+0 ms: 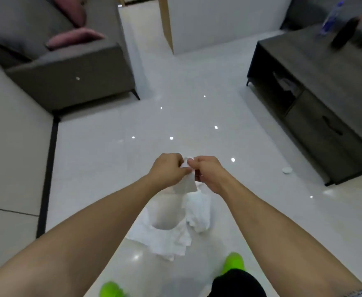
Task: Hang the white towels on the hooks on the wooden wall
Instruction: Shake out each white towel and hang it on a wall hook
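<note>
Grey sofa with two pink cushions stands left, a dark cabinet right, glossy white floor between. Both arms reach forward; left hand and right hand pinch one white towel at its top, and it hangs between them above two green shoes.

Both arms reach forward, and the left hand and the right hand meet, each pinching the top edge of a white towel. The towel hangs down below the hands above the glossy white floor. Below the hands, near the person, are two bright green shoes. Far left of the hands stands a grey sofa with pink cushions. Right of the hands is a dark cabinet, and a small white cap lies on the floor beside it.
</note>
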The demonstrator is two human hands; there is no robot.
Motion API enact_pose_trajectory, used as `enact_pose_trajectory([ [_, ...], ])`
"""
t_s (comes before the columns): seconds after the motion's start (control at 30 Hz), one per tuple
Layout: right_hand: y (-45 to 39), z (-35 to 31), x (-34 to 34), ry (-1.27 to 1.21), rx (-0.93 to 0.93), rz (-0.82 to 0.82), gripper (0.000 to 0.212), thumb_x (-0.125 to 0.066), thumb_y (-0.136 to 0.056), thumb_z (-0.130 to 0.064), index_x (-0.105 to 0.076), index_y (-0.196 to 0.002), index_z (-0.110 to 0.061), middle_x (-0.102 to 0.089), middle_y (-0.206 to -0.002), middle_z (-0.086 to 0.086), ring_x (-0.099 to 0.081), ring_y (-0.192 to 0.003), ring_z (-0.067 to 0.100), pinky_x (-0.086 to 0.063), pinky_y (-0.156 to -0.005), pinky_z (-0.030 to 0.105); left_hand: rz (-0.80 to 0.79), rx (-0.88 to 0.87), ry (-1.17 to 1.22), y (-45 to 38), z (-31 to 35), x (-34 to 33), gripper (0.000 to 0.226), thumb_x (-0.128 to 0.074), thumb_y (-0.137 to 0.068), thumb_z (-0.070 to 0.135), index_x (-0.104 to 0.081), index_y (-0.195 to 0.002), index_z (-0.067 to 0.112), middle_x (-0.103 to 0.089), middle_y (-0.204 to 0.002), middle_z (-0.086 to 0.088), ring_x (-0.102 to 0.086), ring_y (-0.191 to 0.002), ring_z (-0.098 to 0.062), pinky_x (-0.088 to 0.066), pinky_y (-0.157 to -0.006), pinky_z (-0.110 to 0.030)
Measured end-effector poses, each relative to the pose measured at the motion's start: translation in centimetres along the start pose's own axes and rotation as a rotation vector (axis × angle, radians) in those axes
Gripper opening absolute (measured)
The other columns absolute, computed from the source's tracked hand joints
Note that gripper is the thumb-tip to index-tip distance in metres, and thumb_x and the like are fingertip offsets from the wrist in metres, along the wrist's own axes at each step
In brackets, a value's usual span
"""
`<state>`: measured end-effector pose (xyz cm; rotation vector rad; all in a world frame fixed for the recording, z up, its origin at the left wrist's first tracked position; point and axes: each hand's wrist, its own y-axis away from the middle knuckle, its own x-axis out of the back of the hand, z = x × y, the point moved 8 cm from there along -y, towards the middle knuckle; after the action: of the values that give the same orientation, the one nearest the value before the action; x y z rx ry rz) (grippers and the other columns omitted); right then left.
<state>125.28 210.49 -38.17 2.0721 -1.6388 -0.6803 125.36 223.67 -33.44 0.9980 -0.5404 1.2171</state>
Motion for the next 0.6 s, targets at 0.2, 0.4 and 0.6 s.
enact_pose_trajectory([
  [0.2,6.3,-10.5,17.1,-0.110,0.141,0.207,0.017,-0.051,-0.101,-0.012,-0.064,-0.091,-0.005,-0.065,-0.082,0.008,-0.062,-0.071,0.021,-0.056,-0.066,0.034,0.186,-0.097,-0.041,-2.1,17.4,4.3,0.016,-0.060,-0.090,0.031,-0.062,-0.075,0.027,-0.061,-0.076,0.006,-0.057,-0.080,-0.021,-0.038,-0.063,-0.027],
  [0.4,17.2,-14.9,38.9,-0.464,0.299,0.748,0.027,-0.046,-0.102,-0.015,-0.057,-0.122,-0.001,-0.063,-0.122,0.020,-0.061,-0.096,0.028,-0.051,-0.096,0.049,0.384,-0.053,-0.054,-4.5,28.9,7.9,0.023,-0.049,-0.079,0.015,-0.063,-0.097,0.016,-0.065,-0.093,-0.012,-0.059,-0.083,-0.033,-0.045,-0.068,-0.032],
  [0.6,27.3,-15.9,49.5,-0.554,0.328,0.834,0.022,-0.054,-0.091,-0.016,-0.071,-0.105,-0.014,-0.071,-0.101,0.013,-0.069,-0.085,0.028,-0.057,-0.068,0.036,0.103,-0.416,-0.020,-6.7,46.7,-1.3,0.067,-0.071,-0.080,0.026,-0.044,-0.141,0.021,-0.050,-0.137,-0.012,-0.049,-0.123,-0.031,-0.043,-0.091,-0.037],
])
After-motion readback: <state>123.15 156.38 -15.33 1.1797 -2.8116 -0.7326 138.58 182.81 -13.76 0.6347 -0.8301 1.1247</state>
